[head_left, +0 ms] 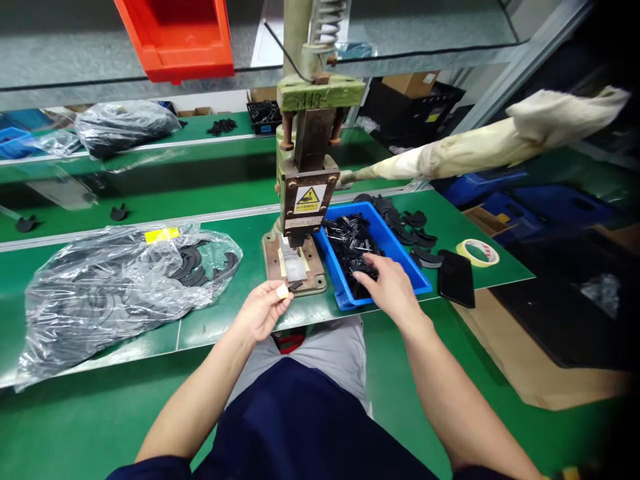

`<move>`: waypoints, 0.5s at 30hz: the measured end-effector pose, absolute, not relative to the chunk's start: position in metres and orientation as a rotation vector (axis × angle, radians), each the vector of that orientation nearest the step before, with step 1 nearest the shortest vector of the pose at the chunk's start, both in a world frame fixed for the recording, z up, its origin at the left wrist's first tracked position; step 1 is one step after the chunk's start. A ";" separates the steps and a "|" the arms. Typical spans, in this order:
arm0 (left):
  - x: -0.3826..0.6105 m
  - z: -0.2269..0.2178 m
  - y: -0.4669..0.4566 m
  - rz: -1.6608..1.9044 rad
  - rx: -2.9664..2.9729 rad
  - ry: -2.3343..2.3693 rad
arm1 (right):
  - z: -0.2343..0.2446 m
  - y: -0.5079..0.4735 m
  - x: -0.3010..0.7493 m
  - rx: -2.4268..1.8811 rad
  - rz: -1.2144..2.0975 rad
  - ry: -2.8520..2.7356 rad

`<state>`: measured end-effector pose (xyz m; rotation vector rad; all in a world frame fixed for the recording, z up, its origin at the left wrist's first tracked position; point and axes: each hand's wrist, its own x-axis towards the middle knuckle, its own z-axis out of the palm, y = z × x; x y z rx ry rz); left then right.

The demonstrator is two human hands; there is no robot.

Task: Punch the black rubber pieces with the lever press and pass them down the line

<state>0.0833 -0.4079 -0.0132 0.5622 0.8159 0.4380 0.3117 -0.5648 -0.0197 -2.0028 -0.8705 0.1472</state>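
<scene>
My left hand (265,310) is pinched at the front edge of the press base (318,281), with a small black plastic part (296,285) at its fingertips. A pale yellow patch, perhaps a wrap, covers one fingertip. My right hand (393,285) reaches over the near right side of a blue bin (400,257). Its thumb and forefinger are apart and touch the pile of small black plastic parts (350,237) inside. Between the hands stands a green hand press (310,193), its ram above a clear block (296,269) on the base.
The press's wrapped lever (450,153) sticks out to the right. A clear bag of black curved parts (125,287) lies left. More curved parts (400,223), a phone (456,279) and a tape roll (477,253) lie right. An orange bin (190,63) hangs over the shelf edge.
</scene>
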 end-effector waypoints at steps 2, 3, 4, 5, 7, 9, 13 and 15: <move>0.085 -0.014 -0.411 0.371 0.501 0.837 | -0.016 -0.562 0.303 -1.974 0.142 -0.993; 0.086 -0.015 -0.413 0.349 0.486 0.842 | -0.014 -0.560 0.293 -1.943 0.175 -1.075; 0.086 -0.015 -0.414 0.334 0.478 0.841 | -0.013 -0.558 0.281 -1.890 0.241 -1.175; 0.087 -0.016 -0.416 0.323 0.476 0.835 | -0.012 -0.556 0.269 -1.816 0.327 -1.277; 0.087 -0.017 -0.419 0.299 0.481 0.822 | -0.011 -0.550 0.249 -1.654 0.483 -1.427; 0.086 -0.019 -0.422 0.274 0.498 0.817 | -0.013 -0.545 0.238 -1.555 0.567 -1.462; 0.081 -0.029 -0.425 0.326 0.654 0.761 | -0.022 -0.540 0.235 -1.602 0.616 -1.295; 0.077 -0.034 -0.426 0.443 0.881 0.694 | -0.028 -0.539 0.235 -1.629 0.680 -1.182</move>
